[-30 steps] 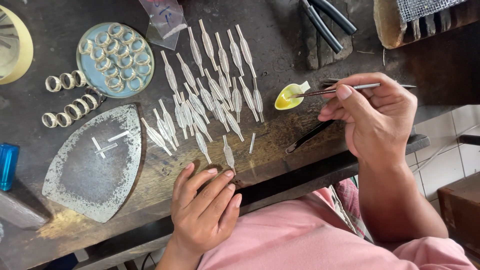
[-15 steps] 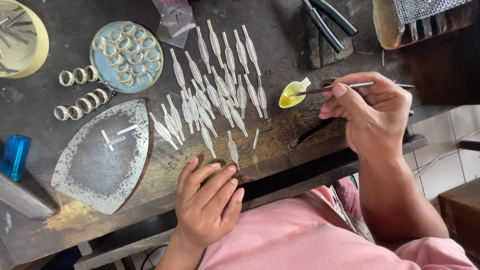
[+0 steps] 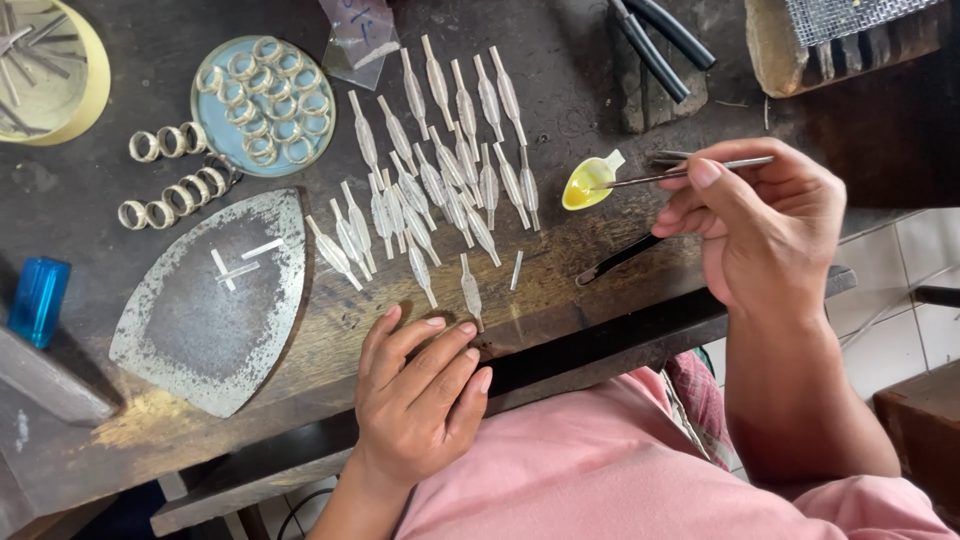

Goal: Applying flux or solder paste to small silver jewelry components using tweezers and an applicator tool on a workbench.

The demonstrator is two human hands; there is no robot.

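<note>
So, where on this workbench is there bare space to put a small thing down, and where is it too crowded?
Free: the dark wood between the metal strips and the black pliers; the edge between the left hand and the pointed metal plate, itself mostly bare. Crowded: the strips, the rings beside the blue dish, and around the yellow spoon under the tweezers in the right hand.

Round blue dish (image 3: pixel 205 140) of rings, loose rings (image 3: pixel 175 195) beside it, iron-shaped metal plate (image 3: pixel 200 320), blue lighter (image 3: pixel 38 300), yellow tub (image 3: pixel 95 85), black-handled pliers (image 3: pixel 660 40), dark wooden bench (image 3: pixel 560 270)

Dark worn wooden workbench (image 3: pixel 560 60), white tiled floor (image 3: pixel 930 250) at rt
</note>
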